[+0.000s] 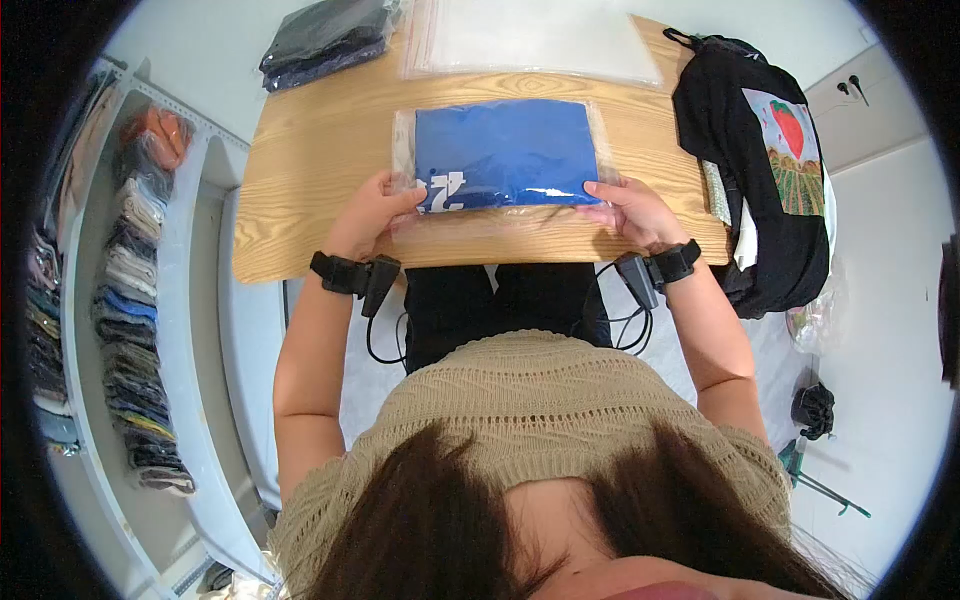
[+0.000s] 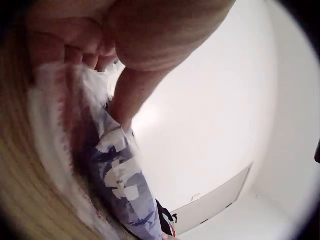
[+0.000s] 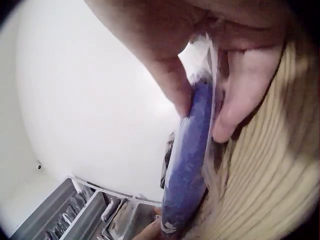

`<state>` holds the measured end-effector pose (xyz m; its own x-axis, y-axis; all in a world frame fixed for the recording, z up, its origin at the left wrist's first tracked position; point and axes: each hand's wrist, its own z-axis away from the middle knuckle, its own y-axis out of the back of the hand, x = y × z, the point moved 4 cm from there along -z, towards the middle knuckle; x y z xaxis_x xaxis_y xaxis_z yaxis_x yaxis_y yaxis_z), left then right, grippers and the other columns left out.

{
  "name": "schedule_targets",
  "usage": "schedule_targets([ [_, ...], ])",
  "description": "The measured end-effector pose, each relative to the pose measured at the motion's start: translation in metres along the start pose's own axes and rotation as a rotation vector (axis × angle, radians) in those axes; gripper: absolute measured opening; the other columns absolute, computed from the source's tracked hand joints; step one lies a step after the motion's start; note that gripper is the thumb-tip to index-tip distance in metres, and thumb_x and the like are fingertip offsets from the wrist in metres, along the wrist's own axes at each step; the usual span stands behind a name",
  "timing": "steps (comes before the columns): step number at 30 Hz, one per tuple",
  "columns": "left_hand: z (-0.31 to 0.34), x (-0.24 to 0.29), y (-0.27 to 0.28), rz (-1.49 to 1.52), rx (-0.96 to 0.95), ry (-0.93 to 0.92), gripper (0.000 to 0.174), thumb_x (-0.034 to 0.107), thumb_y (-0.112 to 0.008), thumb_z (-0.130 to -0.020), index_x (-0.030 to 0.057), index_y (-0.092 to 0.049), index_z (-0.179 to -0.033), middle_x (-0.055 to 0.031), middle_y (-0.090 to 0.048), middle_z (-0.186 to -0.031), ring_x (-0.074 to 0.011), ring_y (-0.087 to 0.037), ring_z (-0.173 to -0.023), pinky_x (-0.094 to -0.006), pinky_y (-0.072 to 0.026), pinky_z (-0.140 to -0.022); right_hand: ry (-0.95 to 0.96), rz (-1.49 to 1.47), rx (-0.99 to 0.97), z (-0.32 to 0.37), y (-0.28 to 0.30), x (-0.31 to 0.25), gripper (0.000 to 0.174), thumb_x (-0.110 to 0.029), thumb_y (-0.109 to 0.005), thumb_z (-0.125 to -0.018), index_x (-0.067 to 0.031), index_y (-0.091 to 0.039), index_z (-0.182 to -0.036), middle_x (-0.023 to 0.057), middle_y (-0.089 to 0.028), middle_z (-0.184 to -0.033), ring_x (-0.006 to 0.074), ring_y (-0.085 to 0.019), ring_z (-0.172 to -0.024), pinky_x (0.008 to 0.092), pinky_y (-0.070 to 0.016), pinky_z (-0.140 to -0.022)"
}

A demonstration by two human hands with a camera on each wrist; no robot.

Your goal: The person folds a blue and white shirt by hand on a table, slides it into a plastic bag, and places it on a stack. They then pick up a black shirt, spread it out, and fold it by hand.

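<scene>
A folded blue garment (image 1: 505, 150) with a white print lies inside a clear plastic bag (image 1: 403, 150) at the front of the table. My left hand (image 1: 380, 208) grips the bag's near left corner, thumb on top and fingers underneath. At the near right corner my right hand (image 1: 635, 208) pinches the bag the same way, its thumb over the blue cloth. In the left wrist view the bagged garment (image 2: 122, 182) stretches away from the palm, white print showing. The right wrist view shows the packet (image 3: 187, 165) edge-on between thumb and fingers.
Dark bagged garments (image 1: 325, 40) are stacked at the table's back left. A pile of clear bags (image 1: 530, 40) lies at the back middle. Black clothing with a strawberry picture (image 1: 745, 150) drapes over the right edge. Shelves of folded clothes (image 1: 135, 300) stand to the left.
</scene>
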<state>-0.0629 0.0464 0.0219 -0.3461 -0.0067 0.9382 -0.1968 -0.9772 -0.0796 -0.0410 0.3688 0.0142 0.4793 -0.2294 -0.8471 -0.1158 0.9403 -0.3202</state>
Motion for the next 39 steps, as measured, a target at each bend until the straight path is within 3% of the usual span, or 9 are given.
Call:
schedule_targets([
  [7, -0.009, -0.021, 0.015, -0.077, -0.007, 0.0, 0.026, 0.02, -0.065, -0.082, 0.0013, -0.055, -0.098, -0.0032, -0.06, -0.078, -0.0078, -0.054, -0.063, -0.021, -0.0435, -0.056, 0.053, -0.381, 0.11, 0.008, -0.013, 0.018, 0.025, -0.017, -0.061, -0.085, 0.0002, -0.054, -0.101, 0.0135, -0.061, -0.098, 0.0224, -0.061, -0.09, 0.0283, -0.0526, -0.076],
  [10, -0.012, -0.027, 0.012, 0.139, 0.024, -0.039, 0.025, 0.022, -0.065, -0.083, 0.003, -0.056, -0.096, -0.0024, -0.06, -0.077, -0.0083, -0.054, -0.061, -0.0204, -0.0439, -0.055, 0.098, -0.633, -0.018, 0.008, -0.037, 0.031, 0.016, -0.017, -0.057, -0.088, -0.0035, -0.055, -0.097, 0.0123, -0.062, -0.095, 0.0217, -0.061, -0.088, 0.0308, -0.0522, -0.077],
  [20, -0.007, -0.023, 0.008, 0.025, 0.007, -0.088, 0.025, 0.018, -0.065, -0.082, 0.0025, -0.054, -0.099, -0.0032, -0.061, -0.083, -0.0084, -0.059, -0.067, -0.0214, -0.0465, -0.057, 0.14, -0.639, 0.324, 0.001, -0.051, 0.042, 0.024, -0.029, -0.048, -0.093, -0.0065, -0.053, -0.101, 0.0108, -0.061, -0.096, 0.0223, -0.06, -0.087, 0.0347, -0.0506, -0.081],
  [24, -0.002, -0.02, 0.006, -0.05, 0.057, -0.062, 0.022, 0.015, -0.065, -0.082, 0.0023, -0.054, -0.096, -0.0046, -0.061, -0.079, -0.0087, -0.058, -0.062, -0.0207, -0.0453, -0.052, 0.124, -0.686, 0.301, -0.001, -0.052, 0.043, 0.025, -0.03, -0.049, -0.092, -0.0067, -0.052, -0.1, 0.011, -0.06, -0.095, 0.0234, -0.059, -0.089, 0.0365, -0.0496, -0.082],
  [26, 0.0, -0.018, 0.004, 0.005, 0.07, -0.083, 0.021, 0.014, -0.065, -0.082, 0.0026, -0.053, -0.095, -0.0044, -0.061, -0.078, -0.0084, -0.057, -0.059, -0.0202, -0.0442, -0.05, 0.131, -0.669, 0.063, -0.002, -0.064, 0.039, 0.021, -0.026, -0.054, -0.091, -0.0065, -0.053, -0.099, 0.0107, -0.06, -0.094, 0.0222, -0.059, -0.089, 0.0347, -0.0504, -0.081],
  [30, -0.002, -0.026, 0.01, 0.106, 0.042, -0.115, 0.017, 0.012, -0.064, -0.082, 0.0036, -0.052, -0.091, 0.0008, -0.053, -0.068, -0.0072, -0.049, -0.053, -0.0205, -0.0426, -0.048, 0.056, -0.65, 0.085, -0.013, -0.067, 0.04, 0.015, -0.015, -0.059, -0.087, -0.0056, -0.053, -0.098, 0.0111, -0.061, -0.094, 0.0192, -0.06, -0.081, 0.0292, -0.0533, -0.076],
  [33, 0.013, -0.012, 0.007, 0.091, 0.043, -0.141, 0.015, 0.011, -0.063, -0.083, 0.0049, -0.05, -0.085, 0.0031, -0.046, -0.064, -0.0071, -0.044, -0.051, -0.0213, -0.0425, -0.049, 0.021, -0.604, 0.042, -0.016, -0.066, 0.036, 0.019, -0.016, -0.058, -0.088, -0.0043, -0.052, -0.102, 0.0123, -0.061, -0.096, 0.0202, -0.061, -0.082, 0.029, -0.0538, -0.074],
  [35, 0.013, -0.021, 0.011, 0.27, 0.078, -0.102, 0.015, 0.013, -0.063, -0.083, 0.0048, -0.05, -0.086, 0.0018, -0.048, -0.065, -0.0071, -0.045, -0.052, -0.0207, -0.0409, -0.048, -0.123, -0.478, 0.049, -0.011, -0.07, 0.029, 0.032, -0.022, -0.053, -0.09, -0.0009, -0.046, -0.113, 0.0181, -0.06, -0.097, 0.0256, -0.061, -0.085, 0.0307, -0.0538, -0.074],
  [39, 0.023, -0.025, 0.021, 0.281, 0.019, -0.195, 0.015, 0.016, -0.059, -0.087, 0.0037, -0.05, -0.091, 0.0005, -0.05, -0.068, -0.007, -0.046, -0.053, -0.0205, -0.0404, -0.048, -0.163, -0.475, 0.038, -0.004, -0.086, 0.01, 0.028, -0.022, -0.049, -0.092, 0.0006, -0.048, -0.109, 0.0183, -0.061, -0.096, 0.0267, -0.062, -0.085, 0.0337, -0.0545, -0.076],
])
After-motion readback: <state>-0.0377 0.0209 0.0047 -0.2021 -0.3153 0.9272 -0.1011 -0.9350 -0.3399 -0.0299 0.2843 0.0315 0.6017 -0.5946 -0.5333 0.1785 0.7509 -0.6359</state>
